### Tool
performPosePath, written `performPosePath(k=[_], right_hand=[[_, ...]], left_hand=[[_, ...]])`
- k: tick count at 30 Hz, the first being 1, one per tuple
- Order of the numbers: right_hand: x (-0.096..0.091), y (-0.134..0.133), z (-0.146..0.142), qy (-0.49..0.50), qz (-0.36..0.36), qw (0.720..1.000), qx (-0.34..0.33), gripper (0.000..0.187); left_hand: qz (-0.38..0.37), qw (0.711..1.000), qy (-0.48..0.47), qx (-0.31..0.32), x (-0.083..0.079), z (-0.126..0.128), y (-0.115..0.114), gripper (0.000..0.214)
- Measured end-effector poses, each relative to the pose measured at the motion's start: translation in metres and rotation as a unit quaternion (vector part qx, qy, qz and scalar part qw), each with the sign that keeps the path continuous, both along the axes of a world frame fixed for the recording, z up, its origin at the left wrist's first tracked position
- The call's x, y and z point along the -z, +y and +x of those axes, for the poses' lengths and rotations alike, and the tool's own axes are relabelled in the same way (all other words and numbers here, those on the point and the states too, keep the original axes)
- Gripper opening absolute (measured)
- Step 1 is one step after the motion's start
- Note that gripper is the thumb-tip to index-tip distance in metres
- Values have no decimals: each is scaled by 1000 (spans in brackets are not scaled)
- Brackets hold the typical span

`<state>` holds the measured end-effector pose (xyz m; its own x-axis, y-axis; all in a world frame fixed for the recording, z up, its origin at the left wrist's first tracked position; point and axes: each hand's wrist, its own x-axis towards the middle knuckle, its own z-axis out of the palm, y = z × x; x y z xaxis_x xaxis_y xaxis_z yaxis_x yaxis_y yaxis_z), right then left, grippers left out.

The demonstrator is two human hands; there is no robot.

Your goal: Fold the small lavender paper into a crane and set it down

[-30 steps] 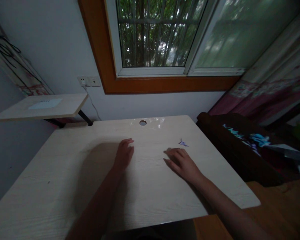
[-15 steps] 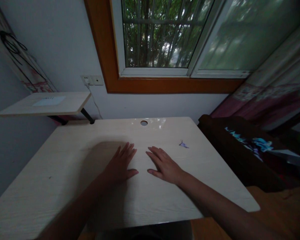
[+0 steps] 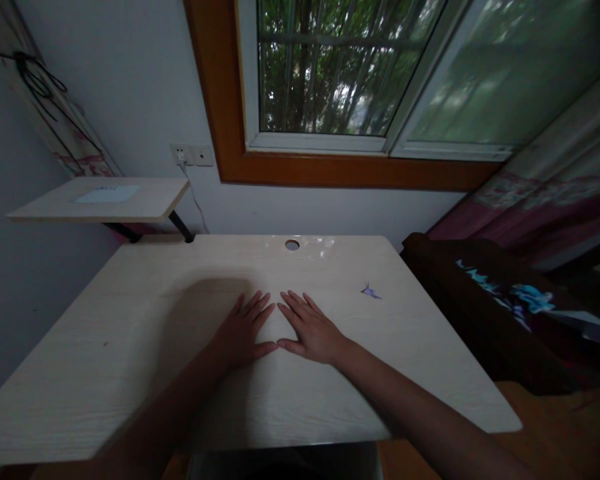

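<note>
Both palms face down on a pale wood-grain desk (image 3: 320, 407). My left hand (image 3: 243, 330) lies flat with its fingers spread and holds nothing. Close beside it, my right hand (image 3: 313, 330) is also flat with fingers apart and nothing in it. The two thumb tips meet or nearly meet at the middle. A small purple-and-white flat piece (image 3: 371, 291), perhaps a sticker or scrap, lies to the right, beyond my right hand.
A raised shelf (image 3: 160, 203) with a paper sheet (image 3: 109, 194) stands at the back left. The desk has a round cable hole (image 3: 292, 245). Beyond are a wall socket (image 3: 193, 155) and a window (image 3: 330, 80). A dark brown piece of furniture (image 3: 445, 293) holds blue items at right.
My right hand has slid left along the desk until its thumb is at my left thumb. My left hand has stayed nearly still. The view has shifted slightly.
</note>
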<state>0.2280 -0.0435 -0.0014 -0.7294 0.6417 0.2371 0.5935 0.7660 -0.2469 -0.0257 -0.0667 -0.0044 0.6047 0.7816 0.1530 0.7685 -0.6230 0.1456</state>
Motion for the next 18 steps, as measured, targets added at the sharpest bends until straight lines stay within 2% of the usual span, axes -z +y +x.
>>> performPosePath(k=[7,18], right_hand=[[1,-1,-2,-30,11,999,2,83],[-2,-3,-3,-25,21,999,5,83]], left_hand=[[4,1000,15,-2,-4,2,0,82],[22,1000,22,5,-1,2,3,81]])
